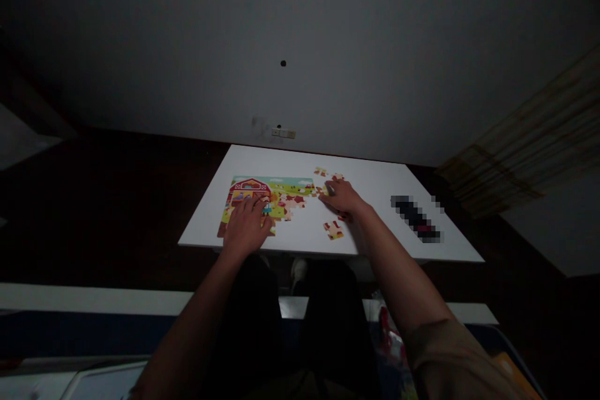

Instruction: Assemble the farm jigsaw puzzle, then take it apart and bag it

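Observation:
A partly joined jigsaw puzzle [290, 186] with a red barn and green fields lies on the left half of the white table. My left hand [246, 225] rests on its barn side, fingers spread out and nothing gripped. Just past the puzzle's right end, my right hand [344, 197] has its fingers closed on a small puzzle piece [322, 190], partly covered by the fingertips. Loose pieces surround that hand: one puzzle piece [320, 171] above it and another puzzle piece [334, 230] below. Others are half hidden behind the hand.
The white table [375, 181] stands against a grey wall with a socket panel [284, 133]. A dark, pixelated object [417, 219] lies on the table's right part. My legs are under the near edge, and a striped curtain [497, 162] hangs at right.

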### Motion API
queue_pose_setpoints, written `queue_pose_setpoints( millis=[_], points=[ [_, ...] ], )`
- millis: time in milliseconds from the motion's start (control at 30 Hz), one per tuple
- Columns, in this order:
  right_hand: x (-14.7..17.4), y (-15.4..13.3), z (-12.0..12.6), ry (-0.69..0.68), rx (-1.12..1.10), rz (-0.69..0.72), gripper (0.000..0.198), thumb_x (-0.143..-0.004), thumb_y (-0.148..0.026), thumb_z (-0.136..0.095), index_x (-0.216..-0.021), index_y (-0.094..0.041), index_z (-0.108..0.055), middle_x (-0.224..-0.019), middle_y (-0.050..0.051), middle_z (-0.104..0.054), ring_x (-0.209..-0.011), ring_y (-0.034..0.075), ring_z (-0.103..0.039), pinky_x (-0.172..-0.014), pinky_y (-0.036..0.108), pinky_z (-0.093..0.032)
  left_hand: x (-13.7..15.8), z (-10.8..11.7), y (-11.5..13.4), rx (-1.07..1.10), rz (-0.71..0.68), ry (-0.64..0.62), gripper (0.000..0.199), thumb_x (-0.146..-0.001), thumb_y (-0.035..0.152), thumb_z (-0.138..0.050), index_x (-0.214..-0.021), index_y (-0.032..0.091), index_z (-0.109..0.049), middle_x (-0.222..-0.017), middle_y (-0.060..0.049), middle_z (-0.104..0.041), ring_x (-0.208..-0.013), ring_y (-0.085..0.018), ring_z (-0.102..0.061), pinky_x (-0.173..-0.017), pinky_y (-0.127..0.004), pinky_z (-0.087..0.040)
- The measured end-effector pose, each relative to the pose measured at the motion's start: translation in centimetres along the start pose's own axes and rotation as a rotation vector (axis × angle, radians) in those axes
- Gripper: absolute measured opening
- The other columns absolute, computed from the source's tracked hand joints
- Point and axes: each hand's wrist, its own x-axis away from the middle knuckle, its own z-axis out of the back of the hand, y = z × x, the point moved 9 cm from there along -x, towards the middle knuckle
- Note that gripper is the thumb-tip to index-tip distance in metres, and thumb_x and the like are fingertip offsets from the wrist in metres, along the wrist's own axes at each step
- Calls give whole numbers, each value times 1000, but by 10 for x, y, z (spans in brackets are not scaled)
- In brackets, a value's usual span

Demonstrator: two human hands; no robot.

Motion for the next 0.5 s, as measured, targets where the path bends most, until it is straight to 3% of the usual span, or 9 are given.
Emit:
queue_pose_setpoints(
  millis=[233,500],
  points=[
    [-7,10,-12,-108,-16,65,54,-74,-26,-69,-126,-21,-58,-138,14,-48,-127,27,-43,-103,39,-33,0,-1,-1,-5,1,-14,47,-90,35,-42,-135,25,-46,-141,-7,-45,-129,-28,-40,-108,-44,-31],
    [4,21,4,-80,-67,-34,42,-61,-26,-76,-101,-17,-66,-111,14,-63,-103,27,-58,-88,35,-44,2,0,-1,-6,14,-4,47,-89,35,-44,-136,26,-45,-140,-7,-46,-129,-30,-38,-107,-46,-31]
  ],
)
